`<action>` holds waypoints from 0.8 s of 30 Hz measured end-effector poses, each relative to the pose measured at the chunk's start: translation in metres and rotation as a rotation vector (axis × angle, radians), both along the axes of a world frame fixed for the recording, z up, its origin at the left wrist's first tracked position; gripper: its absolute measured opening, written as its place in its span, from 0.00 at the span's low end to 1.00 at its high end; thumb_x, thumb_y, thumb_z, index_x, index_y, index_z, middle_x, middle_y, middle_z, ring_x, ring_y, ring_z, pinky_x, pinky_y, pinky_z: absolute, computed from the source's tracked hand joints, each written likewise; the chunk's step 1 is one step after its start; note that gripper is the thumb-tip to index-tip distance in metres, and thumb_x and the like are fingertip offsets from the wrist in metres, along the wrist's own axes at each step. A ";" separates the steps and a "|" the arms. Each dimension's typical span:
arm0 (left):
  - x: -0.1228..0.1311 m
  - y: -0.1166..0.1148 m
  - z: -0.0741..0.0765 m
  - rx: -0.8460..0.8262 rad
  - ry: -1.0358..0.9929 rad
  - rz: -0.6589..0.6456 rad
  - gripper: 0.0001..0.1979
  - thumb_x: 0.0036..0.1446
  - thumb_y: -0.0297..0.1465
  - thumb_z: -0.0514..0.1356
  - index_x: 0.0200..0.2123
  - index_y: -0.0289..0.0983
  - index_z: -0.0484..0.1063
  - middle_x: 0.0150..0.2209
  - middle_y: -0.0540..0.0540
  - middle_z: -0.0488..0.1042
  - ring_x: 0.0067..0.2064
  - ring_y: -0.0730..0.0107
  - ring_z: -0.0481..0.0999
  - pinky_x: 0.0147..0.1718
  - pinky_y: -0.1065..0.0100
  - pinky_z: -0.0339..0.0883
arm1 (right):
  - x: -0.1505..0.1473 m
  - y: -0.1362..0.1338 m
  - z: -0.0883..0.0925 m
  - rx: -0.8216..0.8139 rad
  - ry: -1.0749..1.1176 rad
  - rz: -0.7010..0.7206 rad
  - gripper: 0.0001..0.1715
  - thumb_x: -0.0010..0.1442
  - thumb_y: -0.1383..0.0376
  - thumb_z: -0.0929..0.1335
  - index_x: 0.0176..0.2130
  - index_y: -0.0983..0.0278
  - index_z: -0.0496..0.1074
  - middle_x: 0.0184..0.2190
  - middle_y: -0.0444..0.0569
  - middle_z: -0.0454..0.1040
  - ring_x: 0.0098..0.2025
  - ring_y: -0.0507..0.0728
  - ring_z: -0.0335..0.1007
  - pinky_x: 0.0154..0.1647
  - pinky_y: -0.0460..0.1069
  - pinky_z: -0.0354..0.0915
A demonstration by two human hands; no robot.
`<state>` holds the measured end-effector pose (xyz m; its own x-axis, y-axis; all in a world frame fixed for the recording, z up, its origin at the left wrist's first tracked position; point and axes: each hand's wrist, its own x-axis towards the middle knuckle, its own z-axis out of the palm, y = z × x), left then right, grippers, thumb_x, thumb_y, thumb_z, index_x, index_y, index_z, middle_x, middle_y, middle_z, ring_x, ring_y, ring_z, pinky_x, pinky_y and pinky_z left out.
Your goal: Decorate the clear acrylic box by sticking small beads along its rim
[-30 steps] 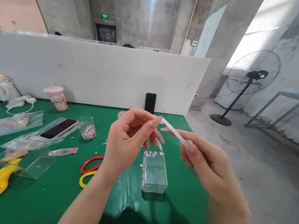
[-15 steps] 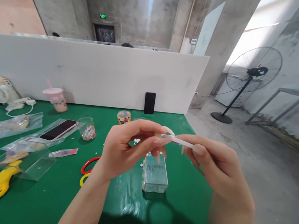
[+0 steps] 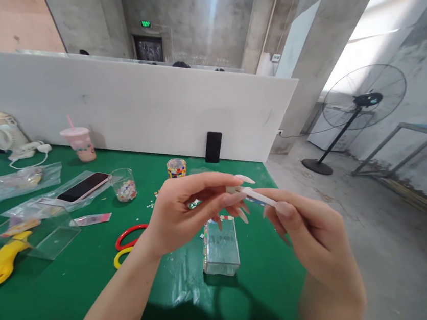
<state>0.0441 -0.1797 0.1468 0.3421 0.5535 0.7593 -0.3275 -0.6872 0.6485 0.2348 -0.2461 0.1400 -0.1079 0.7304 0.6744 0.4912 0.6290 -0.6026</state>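
My right hand (image 3: 306, 226) pinches a slim white tube-like piece (image 3: 262, 197) between thumb and index finger, above the table. At its left end, my left hand (image 3: 188, 209) is closed in a pinch on a small pale piece (image 3: 232, 189), partly hidden by the fingers; I cannot tell whether the two pieces are joined. Below the hands stands a clear plastic box (image 3: 221, 254) with coloured mosaic tiles along its left side and far edge. Scissors with red and yellow handles (image 3: 121, 242) lie partly behind my left forearm.
On the green table (image 3: 169, 309) are a mosaic-covered cup (image 3: 177, 168), a clear cup of tile pieces (image 3: 125, 185), a phone (image 3: 84, 187), a yellow-handled tool (image 3: 4, 263) and a pink drink cup (image 3: 80, 144). A black phone (image 3: 213, 147) leans on the white partition (image 3: 153, 105).
The left fingertips have shifted slightly, and a little more of the small pale piece shows between them. The right hand keeps its pinch, nearly still. The box has not moved.
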 end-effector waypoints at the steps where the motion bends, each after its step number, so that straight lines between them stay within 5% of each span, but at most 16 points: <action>1: -0.001 0.001 0.000 0.027 0.018 0.000 0.13 0.60 0.20 0.64 0.44 0.39 0.80 0.31 0.50 0.84 0.27 0.72 0.84 0.21 0.81 0.76 | 0.000 0.000 0.001 0.013 -0.004 0.004 0.17 0.71 0.62 0.63 0.50 0.50 0.78 0.19 0.40 0.61 0.19 0.48 0.55 0.18 0.45 0.51; 11: -0.002 -0.001 -0.001 0.186 0.039 0.046 0.11 0.58 0.19 0.66 0.43 0.36 0.80 0.30 0.48 0.84 0.27 0.73 0.84 0.24 0.84 0.75 | 0.008 0.001 0.004 0.084 -0.031 0.092 0.15 0.70 0.61 0.65 0.51 0.53 0.79 0.20 0.40 0.66 0.22 0.48 0.61 0.22 0.46 0.57; 17: -0.002 -0.004 0.002 0.261 0.111 0.079 0.14 0.58 0.20 0.66 0.45 0.41 0.80 0.32 0.49 0.85 0.29 0.69 0.85 0.29 0.77 0.81 | 0.011 0.001 0.006 0.086 -0.067 0.138 0.16 0.70 0.61 0.64 0.52 0.53 0.78 0.20 0.41 0.70 0.24 0.51 0.62 0.27 0.49 0.60; 24: -0.003 -0.010 0.002 0.219 0.099 0.024 0.17 0.59 0.19 0.65 0.47 0.43 0.79 0.33 0.50 0.85 0.29 0.69 0.85 0.26 0.78 0.79 | 0.008 0.002 0.007 0.014 -0.029 0.033 0.12 0.67 0.64 0.67 0.44 0.56 0.81 0.18 0.40 0.70 0.21 0.49 0.62 0.22 0.46 0.59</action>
